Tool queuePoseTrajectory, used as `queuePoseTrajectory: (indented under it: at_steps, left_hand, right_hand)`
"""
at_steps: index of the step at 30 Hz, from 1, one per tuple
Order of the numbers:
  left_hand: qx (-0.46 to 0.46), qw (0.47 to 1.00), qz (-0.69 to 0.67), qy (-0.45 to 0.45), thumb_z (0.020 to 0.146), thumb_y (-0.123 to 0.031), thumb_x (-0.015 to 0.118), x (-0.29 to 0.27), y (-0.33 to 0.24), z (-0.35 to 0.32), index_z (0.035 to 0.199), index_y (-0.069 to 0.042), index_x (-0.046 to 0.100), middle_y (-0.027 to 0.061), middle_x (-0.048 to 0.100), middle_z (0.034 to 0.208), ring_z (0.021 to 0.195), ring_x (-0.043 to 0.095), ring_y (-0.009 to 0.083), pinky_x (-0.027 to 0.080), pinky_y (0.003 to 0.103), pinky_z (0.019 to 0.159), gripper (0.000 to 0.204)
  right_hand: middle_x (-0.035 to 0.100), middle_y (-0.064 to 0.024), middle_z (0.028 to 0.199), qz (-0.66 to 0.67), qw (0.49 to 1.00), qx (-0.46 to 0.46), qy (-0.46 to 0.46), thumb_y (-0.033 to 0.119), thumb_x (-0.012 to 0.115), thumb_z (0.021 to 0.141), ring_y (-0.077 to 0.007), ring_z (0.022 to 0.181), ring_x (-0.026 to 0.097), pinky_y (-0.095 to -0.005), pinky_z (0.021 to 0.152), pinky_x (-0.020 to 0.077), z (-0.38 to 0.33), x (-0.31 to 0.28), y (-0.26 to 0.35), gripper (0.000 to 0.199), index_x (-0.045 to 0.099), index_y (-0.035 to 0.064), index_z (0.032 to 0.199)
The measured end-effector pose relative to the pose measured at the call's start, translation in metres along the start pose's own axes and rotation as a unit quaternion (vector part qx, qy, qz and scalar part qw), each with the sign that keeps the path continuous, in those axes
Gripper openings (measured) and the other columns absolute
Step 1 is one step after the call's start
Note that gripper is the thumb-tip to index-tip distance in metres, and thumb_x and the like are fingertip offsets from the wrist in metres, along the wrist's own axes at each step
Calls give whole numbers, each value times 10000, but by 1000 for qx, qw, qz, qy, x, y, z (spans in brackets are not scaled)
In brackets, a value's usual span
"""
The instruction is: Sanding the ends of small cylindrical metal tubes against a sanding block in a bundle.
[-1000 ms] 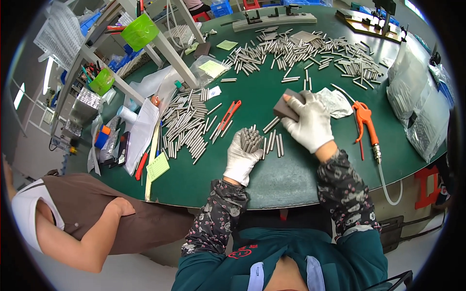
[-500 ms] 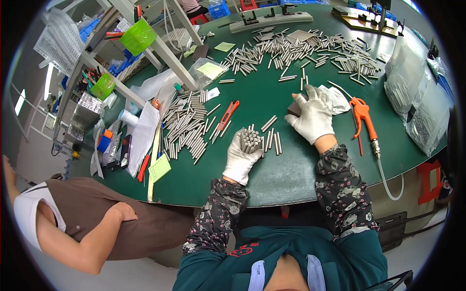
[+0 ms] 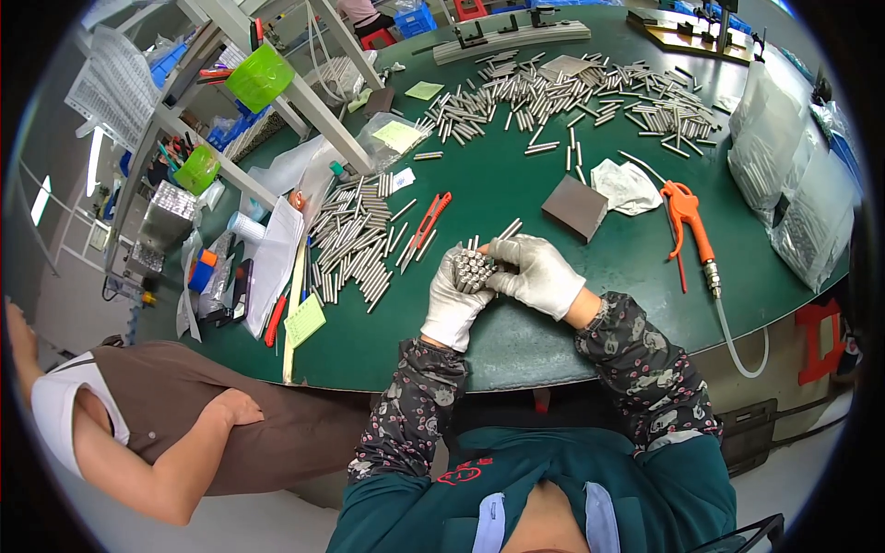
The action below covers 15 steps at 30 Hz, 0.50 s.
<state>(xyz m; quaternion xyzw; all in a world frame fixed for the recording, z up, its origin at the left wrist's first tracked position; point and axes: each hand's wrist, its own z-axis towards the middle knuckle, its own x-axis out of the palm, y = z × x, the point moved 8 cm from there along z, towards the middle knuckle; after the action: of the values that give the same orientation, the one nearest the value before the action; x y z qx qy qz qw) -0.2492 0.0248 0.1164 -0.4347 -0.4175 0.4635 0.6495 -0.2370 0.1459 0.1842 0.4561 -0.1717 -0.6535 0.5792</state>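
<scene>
Near the front of the green table, my gloved left hand (image 3: 450, 311) is wrapped round an upright bundle of short metal pins (image 3: 472, 272), their ends facing up. My gloved right hand (image 3: 542, 278) meets the bundle from the right, its fingers and thumb closed against it. A loose pin (image 3: 510, 229) shows just beyond the right fingertips; what else lies under that hand is hidden. To the left lies a pile of similar pins (image 3: 355, 241), with a red utility knife (image 3: 429, 229) beside it. A brown block (image 3: 575, 208) sits beyond my right hand.
A crumpled white cloth (image 3: 627, 188) and an orange air blow gun (image 3: 687, 221) with a hose lie to the right. Across the far side spreads a large heap of pins (image 3: 553, 97). Plastic bags (image 3: 774, 157) stand at the right edge. Another person's arm (image 3: 175, 452) is at left.
My right hand has left the brown block and moved left and nearer, onto the bundle. The block is now uncovered. My left hand still grips the pins in nearly the same place.
</scene>
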Motion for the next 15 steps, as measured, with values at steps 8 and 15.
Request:
queuePoseTrajectory:
  at_steps: [8, 15]
  left_hand:
    - [28, 999, 20, 4, 661, 74, 679, 0, 0, -2, 1145, -119, 390, 38, 534, 1008, 882, 566, 141, 525, 264, 733, 596]
    - [39, 999, 11, 2, 662, 77, 676, -3, 3, -2, 1124, -125, 407, 34, 519, 1016, 878, 557, 142, 523, 266, 729, 572]
  right_hand:
    - [570, -113, 693, -5, 1000, -30, -6, 97, 698, 651, -253, 647, 548, -337, 605, 439, 0, -2, 8, 292, 609, 13, 916]
    - [567, -104, 687, -3, 998, -53, -14, 85, 703, 645, -259, 647, 545, -340, 604, 431, -1, -2, 10, 286, 610, 15, 906]
